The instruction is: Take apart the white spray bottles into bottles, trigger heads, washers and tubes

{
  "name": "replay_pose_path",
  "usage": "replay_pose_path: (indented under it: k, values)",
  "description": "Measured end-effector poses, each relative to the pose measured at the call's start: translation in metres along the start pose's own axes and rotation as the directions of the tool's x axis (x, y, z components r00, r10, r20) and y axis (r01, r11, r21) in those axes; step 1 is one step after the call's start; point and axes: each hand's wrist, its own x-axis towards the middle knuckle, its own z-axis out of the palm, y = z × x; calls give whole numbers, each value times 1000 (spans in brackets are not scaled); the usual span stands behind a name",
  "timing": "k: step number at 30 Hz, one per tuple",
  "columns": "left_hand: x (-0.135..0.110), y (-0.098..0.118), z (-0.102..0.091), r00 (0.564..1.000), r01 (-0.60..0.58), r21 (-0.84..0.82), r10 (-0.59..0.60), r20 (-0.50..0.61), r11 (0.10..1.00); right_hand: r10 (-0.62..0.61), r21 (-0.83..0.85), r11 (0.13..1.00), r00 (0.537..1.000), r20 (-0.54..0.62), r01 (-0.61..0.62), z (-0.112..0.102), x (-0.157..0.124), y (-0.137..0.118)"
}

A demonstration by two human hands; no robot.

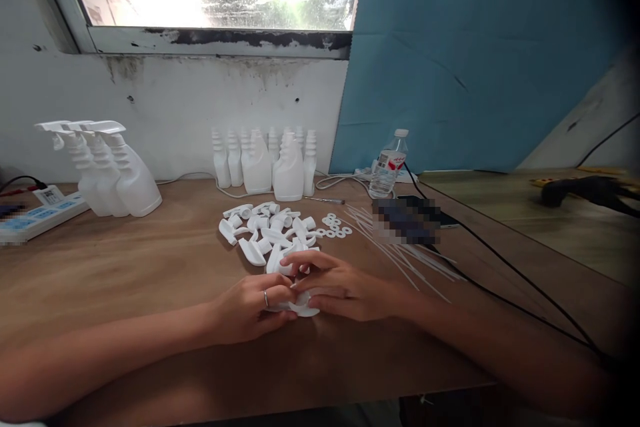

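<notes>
Close to the table's front, my left hand [257,307] has its fingers wrapped round a white spray nozzle head [304,310]. From the other side my right hand [343,287] closes on the same piece, its thumb and fingers meeting at the part; most of the piece is hidden by the fingers. Just beyond both hands lies a pile of white spray nozzle heads [274,235]. Beside that pile, on its right, are several small white ring washers [331,230]. Thin white dip tubes [395,250] lie spread farther right.
White bottles [257,163] without sprayers stand by the wall. Bottles fitted with spray heads [125,180] stand at left, near a power strip [45,217]. A water bottle [387,170] stands at back right. Black cables [515,263] cross the table's right side.
</notes>
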Motion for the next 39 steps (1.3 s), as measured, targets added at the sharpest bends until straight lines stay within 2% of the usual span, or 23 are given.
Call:
replay_pose_path:
  k: [2,3,5,6,7,8,9,10,12,15,16,18,24,29,35,39]
  values:
    - [-1,-1,1,1000,1,38,-1,5,999,151,74,987,985,-88,-144,-13,0,6]
    - [-2,-1,2,1000,-2,56,2,4,998,250,49,968,959,-136,-245,-22,-2,10]
    - [-2,-1,2,1000,-14,86,13,7,996,447,-130,869,870,-209,-478,-45,-8,23]
    - [-2,-1,2,1000,-20,100,19,17,995,512,-296,774,828,-230,-560,-58,-13,30]
    - [-2,0,2,999,-24,111,21,29,994,613,-447,628,758,-221,-638,-72,-19,38]
    - [-1,1,2,999,-27,118,22,42,993,740,-551,458,643,-199,-698,-84,-26,46]
    - [0,2,1,998,-29,122,23,54,992,860,-610,283,477,-180,-740,-96,-34,53]
    - [0,3,1,998,-32,120,25,59,992,902,-621,213,396,-172,-754,-105,-41,59]
    - [1,3,0,998,-34,113,28,59,993,952,-626,138,278,-130,-767,-118,-53,70]
    - [0,1,0,998,-24,109,17,59,994,982,-593,118,183,-50,-796,-122,-64,78]
    - [-1,0,1,998,-24,102,18,58,994,986,-581,120,167,-28,-805,-121,-66,80]
    - [-3,-1,1,999,-3,90,-2,51,996,986,-559,137,164,2,-818,-119,-67,82]
    - [-3,4,1,986,159,75,-162,37,984,973,-519,210,230,28,-829,-120,-70,86]
    - [-1,5,-1,981,186,57,-188,42,981,963,-508,250,268,38,-824,-118,-72,90]
    - [0,4,-1,986,163,4,-163,32,987,958,-440,277,278,65,-854,-122,-66,81]
    - [0,4,0,983,180,19,-180,42,984,945,-342,304,327,-9,-889,-129,-66,73]
